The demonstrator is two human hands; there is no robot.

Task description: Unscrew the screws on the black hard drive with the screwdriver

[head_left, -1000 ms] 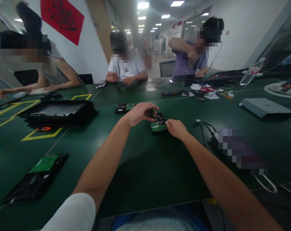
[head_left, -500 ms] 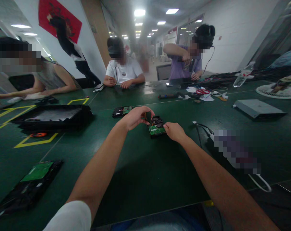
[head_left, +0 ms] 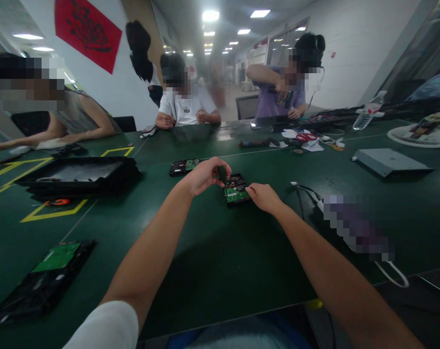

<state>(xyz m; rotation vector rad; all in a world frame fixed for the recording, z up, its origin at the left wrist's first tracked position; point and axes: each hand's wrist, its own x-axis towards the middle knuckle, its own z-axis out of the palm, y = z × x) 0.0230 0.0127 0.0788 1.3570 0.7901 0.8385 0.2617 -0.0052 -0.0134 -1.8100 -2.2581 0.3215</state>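
Note:
A black hard drive with a green circuit board (head_left: pixel 236 195) lies on the dark green table in front of me. My left hand (head_left: pixel 210 175) is at its upper left side, fingers pinched round a small dark piece (head_left: pixel 222 173) that I cannot make out clearly. At the drive's right edge, my right hand (head_left: pixel 262 196) grips the casing between thumb and fingers. Just beyond my left hand sits another drive (head_left: pixel 183 167), black with a green board. A larger black drive with a green board (head_left: pixel 47 278) rests at the lower left.
Black trays (head_left: pixel 80 175) stand on the left, an orange tool (head_left: pixel 58 202) beside them. Right are a cable (head_left: pixel 307 190), a blurred-out object (head_left: pixel 358 228) and a flat metal box (head_left: pixel 390 162). Farther back are scissors (head_left: pixel 306 137), a bottle (head_left: pixel 369 114) and several people.
The dark piece in my left hand now shows more upright between my fingers. My right hand has barely moved. Behind the table, a standing person has shifted right, away from the red poster.

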